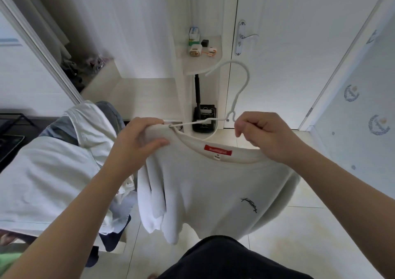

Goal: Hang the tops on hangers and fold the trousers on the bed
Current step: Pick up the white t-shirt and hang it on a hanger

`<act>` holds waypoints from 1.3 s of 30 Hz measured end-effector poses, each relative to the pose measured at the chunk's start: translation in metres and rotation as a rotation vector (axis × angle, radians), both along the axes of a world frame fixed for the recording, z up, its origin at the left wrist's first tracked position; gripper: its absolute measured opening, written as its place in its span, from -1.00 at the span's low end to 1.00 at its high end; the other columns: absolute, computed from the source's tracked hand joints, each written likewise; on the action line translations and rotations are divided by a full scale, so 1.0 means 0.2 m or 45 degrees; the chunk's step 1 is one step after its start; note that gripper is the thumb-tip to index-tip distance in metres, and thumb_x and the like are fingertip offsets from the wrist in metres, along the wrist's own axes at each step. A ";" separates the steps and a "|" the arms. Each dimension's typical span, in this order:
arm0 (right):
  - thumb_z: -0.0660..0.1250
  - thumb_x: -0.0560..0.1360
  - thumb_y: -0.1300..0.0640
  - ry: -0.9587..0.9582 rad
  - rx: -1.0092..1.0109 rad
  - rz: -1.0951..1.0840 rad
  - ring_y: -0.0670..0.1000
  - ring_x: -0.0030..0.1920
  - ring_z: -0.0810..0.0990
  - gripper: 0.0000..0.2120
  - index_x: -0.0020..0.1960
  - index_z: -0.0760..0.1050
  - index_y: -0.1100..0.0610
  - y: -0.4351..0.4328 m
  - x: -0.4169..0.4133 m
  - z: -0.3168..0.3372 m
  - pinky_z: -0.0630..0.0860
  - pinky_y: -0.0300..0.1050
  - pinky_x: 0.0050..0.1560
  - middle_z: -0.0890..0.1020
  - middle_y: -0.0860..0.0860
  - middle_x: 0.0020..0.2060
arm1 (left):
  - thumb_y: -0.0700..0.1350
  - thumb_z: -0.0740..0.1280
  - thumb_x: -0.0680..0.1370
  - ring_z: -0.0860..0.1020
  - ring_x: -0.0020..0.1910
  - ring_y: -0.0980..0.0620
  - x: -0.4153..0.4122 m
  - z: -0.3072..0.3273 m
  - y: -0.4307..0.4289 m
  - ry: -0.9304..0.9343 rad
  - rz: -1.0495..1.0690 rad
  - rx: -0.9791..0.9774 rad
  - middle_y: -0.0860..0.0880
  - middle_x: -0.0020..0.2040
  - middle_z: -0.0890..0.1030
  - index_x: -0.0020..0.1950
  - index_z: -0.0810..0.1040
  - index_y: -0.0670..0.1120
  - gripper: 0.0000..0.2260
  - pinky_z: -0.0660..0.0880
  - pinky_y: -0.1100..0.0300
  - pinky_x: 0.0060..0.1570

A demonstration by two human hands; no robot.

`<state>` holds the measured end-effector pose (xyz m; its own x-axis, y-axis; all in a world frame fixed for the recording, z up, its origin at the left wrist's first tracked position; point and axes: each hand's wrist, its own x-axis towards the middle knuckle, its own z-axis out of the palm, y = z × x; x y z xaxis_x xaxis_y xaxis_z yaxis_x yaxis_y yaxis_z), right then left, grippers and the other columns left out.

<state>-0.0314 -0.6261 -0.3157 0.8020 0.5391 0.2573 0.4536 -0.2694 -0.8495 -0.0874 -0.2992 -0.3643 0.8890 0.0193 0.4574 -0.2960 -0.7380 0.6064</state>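
Note:
A white top (213, 184) with a red neck label hangs in front of me, chest print facing me. A white hanger (239, 86) sticks up out of its neck opening, hook pointing left. My left hand (136, 142) grips the top's left shoulder, where the hanger arm shows at the seam. My right hand (269, 135) holds the right side of the collar and pinches near the hanger's neck. A pile of clothes (64, 167), white and blue-grey pieces, lies on the bed at left.
A white door (299, 43) with a lever handle stands straight ahead. Left of it a rounded shelf (203, 65) carries small boxes and a charger. A black stand (203, 116) sits on the floor below. Pale tiled floor (310, 214) runs to the right.

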 end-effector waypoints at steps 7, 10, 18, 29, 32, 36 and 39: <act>0.26 0.65 0.21 0.080 0.012 -0.040 -0.11 -0.49 0.26 -0.67 -0.26 0.58 0.02 -0.11 0.05 0.04 0.24 -0.34 -0.43 0.35 -0.10 -0.52 | -0.18 0.34 0.63 0.50 -0.06 0.37 -0.10 -0.14 0.04 0.025 0.258 -0.064 0.40 -0.02 0.53 0.07 0.43 0.26 -0.70 0.33 0.55 -0.10; 0.25 0.65 0.21 0.136 0.004 -0.029 -0.04 -0.48 0.22 -0.67 -0.26 0.58 0.05 -0.13 0.07 0.03 0.20 -0.28 -0.46 0.33 -0.05 -0.52 | -0.13 0.25 0.66 0.49 -0.04 0.39 -0.10 -0.11 0.04 -0.022 0.281 -0.091 0.31 -0.05 0.57 0.08 0.52 0.17 -0.82 0.32 0.54 -0.03; 0.24 0.64 0.22 0.277 0.119 0.033 0.01 -0.47 0.20 -0.67 -0.27 0.59 0.10 -0.09 0.02 0.02 0.20 -0.25 -0.48 0.31 0.01 -0.51 | -0.03 0.16 0.68 0.34 -0.35 0.16 -0.03 -0.03 0.04 0.041 0.393 -0.363 0.08 -0.39 0.35 -0.30 0.37 -0.06 -0.65 0.31 0.12 -0.25; 0.35 0.60 0.12 0.065 -0.207 0.088 -0.10 -0.26 0.59 -0.92 0.00 0.60 -0.04 -0.02 0.05 0.03 0.51 -0.27 -0.18 0.63 -0.05 -0.28 | -0.18 0.18 0.65 0.41 -0.08 0.00 0.06 -0.03 -0.04 -0.174 0.119 0.084 0.05 -0.12 0.46 -0.03 0.46 -0.08 -0.89 0.28 0.39 0.03; 0.34 0.50 -0.16 0.073 -0.475 0.055 -0.16 0.04 0.60 -0.75 0.15 0.53 -0.15 -0.20 0.10 0.00 0.51 -0.28 0.02 0.64 -0.21 -0.01 | -0.09 0.15 0.66 0.38 -0.13 0.03 0.08 -0.01 0.03 -0.200 0.205 0.024 0.24 -0.15 0.41 -0.06 0.36 0.10 -0.87 0.26 0.30 -0.09; 0.21 0.49 -0.26 -0.032 -0.569 -0.020 -0.16 -0.34 0.41 -0.65 -0.25 0.45 0.00 -0.28 0.11 -0.08 0.33 -0.33 -0.28 0.47 -0.19 -0.39 | -0.08 0.14 0.66 0.38 -0.18 0.06 0.14 0.04 0.10 -0.209 0.264 -0.006 0.27 -0.17 0.45 -0.11 0.35 0.12 -0.83 0.24 0.21 -0.17; 0.20 0.55 -0.19 -0.158 -0.553 -0.021 -0.11 -0.37 0.35 -0.65 -0.27 0.34 0.03 -0.21 0.12 -0.09 0.31 -0.32 -0.32 0.41 -0.15 -0.42 | -0.16 0.16 0.66 0.38 -0.16 0.03 0.22 0.06 0.15 -0.192 0.267 0.019 0.12 -0.20 0.40 -0.09 0.41 -0.04 -0.86 0.24 0.18 -0.14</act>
<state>-0.0081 -0.6675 -0.3330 0.7888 0.6056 0.1050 0.5375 -0.5968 -0.5957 -0.0439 -0.2682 -0.3529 0.7881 0.1885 0.5859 -0.2213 -0.8015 0.5556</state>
